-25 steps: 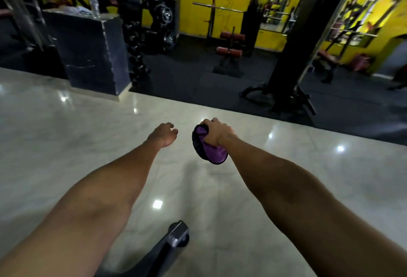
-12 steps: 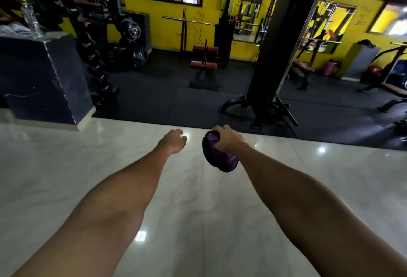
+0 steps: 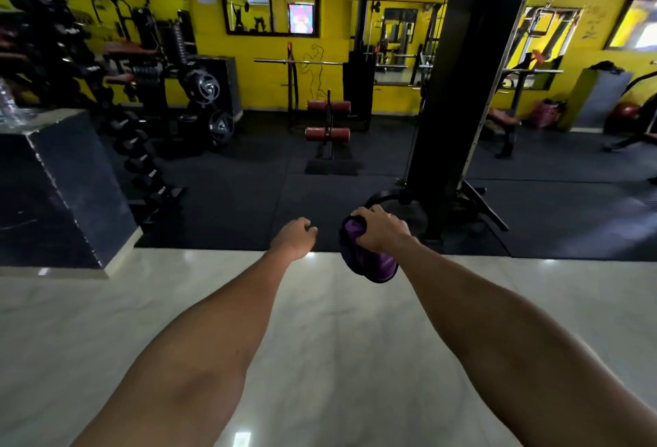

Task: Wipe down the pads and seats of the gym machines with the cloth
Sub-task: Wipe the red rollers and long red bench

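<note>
Marble floor (image 3: 106,340), red pads (image 3: 327,134) well ahead — cloth (image 3: 377,265) bunched in right hand (image 3: 380,233), left hand (image 3: 293,238) slack, empty; unfold before wiping.

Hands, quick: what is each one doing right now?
Left hand: open, fingers loosely curled, holding nothing.
Right hand: closed, gripping the purple cloth.

Bare left hand (image 3: 293,238) and right hand (image 3: 382,231), both forearms (image 3: 199,357) bare.
</note>
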{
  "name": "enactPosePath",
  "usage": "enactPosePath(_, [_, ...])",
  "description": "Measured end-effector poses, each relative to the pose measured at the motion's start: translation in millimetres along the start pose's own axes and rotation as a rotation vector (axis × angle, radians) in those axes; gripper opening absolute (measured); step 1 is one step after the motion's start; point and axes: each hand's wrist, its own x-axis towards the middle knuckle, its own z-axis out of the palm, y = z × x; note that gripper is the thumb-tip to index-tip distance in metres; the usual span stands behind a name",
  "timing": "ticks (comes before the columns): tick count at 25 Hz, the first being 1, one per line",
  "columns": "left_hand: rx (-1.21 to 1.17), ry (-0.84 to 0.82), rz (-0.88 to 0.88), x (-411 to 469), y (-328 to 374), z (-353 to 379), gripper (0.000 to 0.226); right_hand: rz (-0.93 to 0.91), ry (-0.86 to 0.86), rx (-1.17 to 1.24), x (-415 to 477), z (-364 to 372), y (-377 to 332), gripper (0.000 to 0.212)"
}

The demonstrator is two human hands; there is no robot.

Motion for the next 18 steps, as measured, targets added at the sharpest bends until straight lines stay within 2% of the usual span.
enactPosePath(8, [0.081, 0.005, -0.055, 215.8, 42.4, 2.1, 0.046, -0.063, -0.048, -0.015, 227.5, -22.2, 81.0, 0.059])
enactPosePath(18, [0.072, -0.007, -0.067, 478.5, 30.6, -5.9, 0.049, -0.116, -0.043, 0.003, 494.1, -11.3, 105.3, 0.059])
